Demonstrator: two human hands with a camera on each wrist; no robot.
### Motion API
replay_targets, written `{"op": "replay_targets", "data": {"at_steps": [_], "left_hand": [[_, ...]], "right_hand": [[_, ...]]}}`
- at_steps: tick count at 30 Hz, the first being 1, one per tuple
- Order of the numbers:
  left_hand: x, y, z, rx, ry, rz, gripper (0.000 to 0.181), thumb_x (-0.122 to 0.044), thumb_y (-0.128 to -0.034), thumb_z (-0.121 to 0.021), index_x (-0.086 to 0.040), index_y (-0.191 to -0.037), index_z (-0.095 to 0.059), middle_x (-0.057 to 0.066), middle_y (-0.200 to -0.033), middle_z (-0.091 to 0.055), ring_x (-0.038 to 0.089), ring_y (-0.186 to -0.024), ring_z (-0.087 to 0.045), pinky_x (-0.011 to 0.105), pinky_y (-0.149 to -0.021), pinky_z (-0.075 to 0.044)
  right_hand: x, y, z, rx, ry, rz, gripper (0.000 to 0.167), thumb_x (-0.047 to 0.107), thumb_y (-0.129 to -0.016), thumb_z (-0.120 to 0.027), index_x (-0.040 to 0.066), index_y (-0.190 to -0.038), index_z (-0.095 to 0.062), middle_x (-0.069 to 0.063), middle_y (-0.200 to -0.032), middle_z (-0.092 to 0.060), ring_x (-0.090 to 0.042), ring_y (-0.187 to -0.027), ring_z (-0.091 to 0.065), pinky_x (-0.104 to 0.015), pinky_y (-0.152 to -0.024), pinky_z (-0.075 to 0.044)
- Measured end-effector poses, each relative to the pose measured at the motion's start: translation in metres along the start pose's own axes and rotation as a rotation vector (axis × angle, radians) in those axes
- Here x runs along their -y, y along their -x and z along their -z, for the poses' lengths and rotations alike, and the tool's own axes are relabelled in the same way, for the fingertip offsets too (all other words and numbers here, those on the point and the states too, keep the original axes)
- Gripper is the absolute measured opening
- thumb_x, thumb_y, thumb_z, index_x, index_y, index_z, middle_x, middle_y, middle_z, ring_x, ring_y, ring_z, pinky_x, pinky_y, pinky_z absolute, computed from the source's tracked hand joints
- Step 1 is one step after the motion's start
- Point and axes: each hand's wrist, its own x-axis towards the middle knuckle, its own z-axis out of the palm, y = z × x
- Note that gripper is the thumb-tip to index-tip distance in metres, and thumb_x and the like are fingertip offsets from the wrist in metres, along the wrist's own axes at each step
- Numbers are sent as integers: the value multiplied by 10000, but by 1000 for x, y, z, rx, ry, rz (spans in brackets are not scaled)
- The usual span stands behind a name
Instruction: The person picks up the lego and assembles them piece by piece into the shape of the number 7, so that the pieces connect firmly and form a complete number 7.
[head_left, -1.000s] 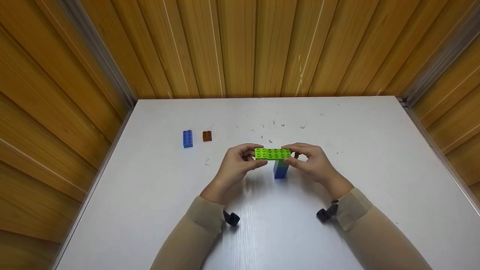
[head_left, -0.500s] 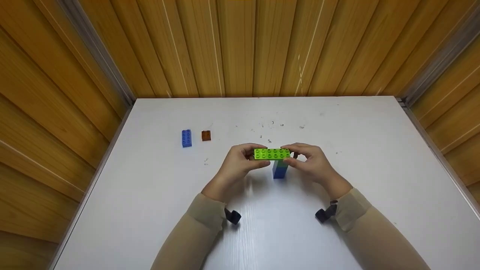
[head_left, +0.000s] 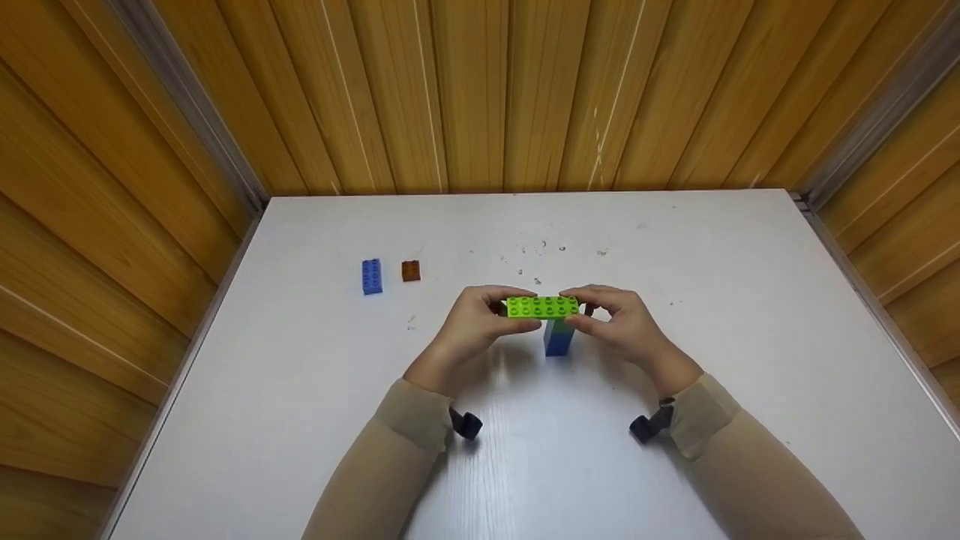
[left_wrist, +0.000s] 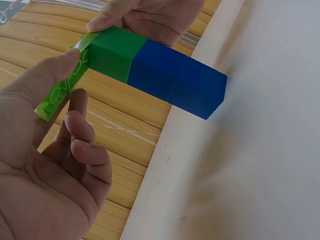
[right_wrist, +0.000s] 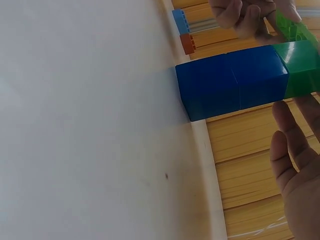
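Note:
A thin lime-green building plate lies crosswise on top of an upright tower. Its left part juts out past the tower. In the left wrist view the tower shows a green brick above two dark blue bricks, and its foot is on the table. My left hand pinches the overhanging part of the plate between thumb and fingers. On the other side my right hand pinches the plate's right end, above the tower. The right fingertips are partly hidden behind the plate.
Left of the hands, a blue brick and a small brown brick lie apart on the white table. Wood-patterned walls enclose the table at the back and sides. Each wrist carries a black camera mount.
My left thumb has slid slightly to the right along the plate's near edge. The right hand keeps its grip, and the tower stands as before.

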Motion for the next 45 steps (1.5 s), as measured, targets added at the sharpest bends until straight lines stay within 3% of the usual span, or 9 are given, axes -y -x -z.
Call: {"op": "replay_targets", "data": {"at_steps": [4, 9, 12, 15, 19, 24, 33, 40, 45], "left_hand": [[1, 0, 1, -2, 8, -1, 386, -130, -893, -972, -157, -1265, -873, 46, -1173, -848, 132, -939, -685, 221, -800, -597], [1, 2, 2, 5, 16, 8, 372, -107, -901, -964, -149, -1260, -876, 56, -1207, -856, 141, -973, -741, 237, -852, -646], [0, 4, 2, 7, 12, 11, 377, -108, -904, -962, -150, -1268, -874, 59, -1219, -854, 145, -981, -748, 241, -867, -652], [-1, 6, 4, 6, -8, 16, 381, -128, -905, -964, -166, -1274, -874, 52, -1219, -854, 149, -991, -747, 244, -869, -643], [-3, 12, 12, 1, -24, 29, 379, -140, -904, -968, -184, -1269, -877, 34, -1221, -855, 148, -989, -738, 235, -848, -625], [-2, 22, 23, -11, -15, 52, 387, -124, -901, -968, -185, -1272, -875, 41, -1238, -850, 161, -1000, -746, 237, -848, -637], [-2, 40, 38, -15, -40, 99, 389, -113, -898, -966, -211, -1264, -878, 35, -1258, -847, 210, -1067, -777, 284, -938, -676], [0, 55, 53, -26, -51, 87, 389, -98, -892, -964, -198, -1259, -880, 50, -1254, -847, 218, -1035, -759, 276, -918, -671], [4, 61, 61, -31, -70, 79, 388, -125, -893, -968, -195, -1264, -880, 61, -1237, -854, 204, -1010, -757, 269, -900, -664]], "right_hand": [[0, -1, -1, -2, -2, -11, 420, 4, -949, -864, 57, -1363, -813, 109, -1224, -818, -110, -1009, -669, -262, -926, -533], [-2, 1, -2, 0, 20, -18, 480, 33, -955, -869, 77, -1425, -784, 8, -1296, -821, -109, -1026, -665, -264, -950, -530], [-3, 1, -2, 3, 2, 8, 512, 3, -937, -869, 51, -1437, -770, -55, -1326, -818, -96, -1042, -677, -250, -957, -539], [-5, 1, -1, 11, -39, 49, 515, -46, -918, -858, 4, -1422, -763, 5, -1323, -816, -70, -1077, -693, -223, -956, -548], [-5, 0, -1, 23, -54, 51, 447, -69, -935, -815, -21, -1378, -777, 74, -1300, -807, -107, -1135, -723, -197, -961, -556], [-5, -1, -2, 33, -21, 10, 336, -49, -1020, -707, 42, -1322, -823, -125, -1294, -815, -212, -1154, -756, -183, -1012, -556], [-4, -4, -1, 25, 30, 2, 237, 49, -1085, -695, 84, -1257, -853, -153, -1244, -826, -84, -1117, -742, -164, -1006, -549], [10, -30, -6, 99, 98, -22, 198, 130, -1085, -743, 70, -1237, -855, -100, -1279, -834, -17, -1151, -698, -180, -980, -529], [24, -62, -13, 167, 103, -62, 209, 202, -1101, -744, 118, -1257, -855, -65, -1332, -820, -84, -1187, -690, -231, -1008, -528]]}}
